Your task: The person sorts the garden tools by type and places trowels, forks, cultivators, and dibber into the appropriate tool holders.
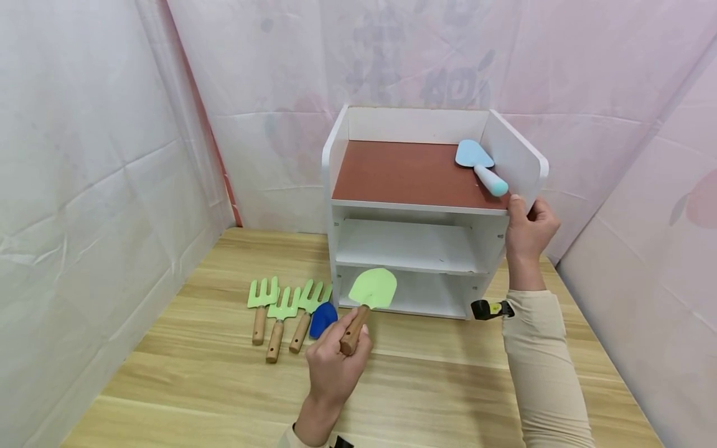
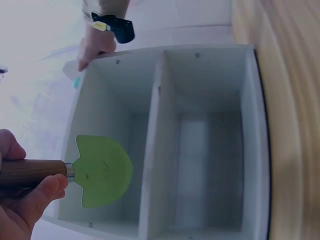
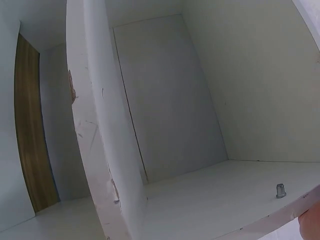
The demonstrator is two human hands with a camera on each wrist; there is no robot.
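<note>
— Which step is this?

— A carrying one, I'd judge. The left hand point(image 1: 334, 367) has its fingers wrapped around the wooden handle of the green trowel point(image 1: 372, 290), whose blade points away from the fingers toward the open front of the white shelf unit point(image 1: 411, 211). The trowel is off the counter point(image 1: 224, 386), just in front of the lowest compartment.

— And the other hand?

— The right hand point(image 1: 526, 231) has its fingers curled around the front right edge of the shelf unit, seemingly steadying it. Just above those fingers a blue trowel point(image 1: 480, 165) lies on the brown top shelf.

— What does the next move call for?

— Probably guiding the blade forward into a compartment without clipping the shelf edge, while the right hand holds the unit firm. To the left of the gripping fingers, three green rakes point(image 1: 282, 305) and a blue scoop point(image 1: 323, 317) lie on the counter.
</note>
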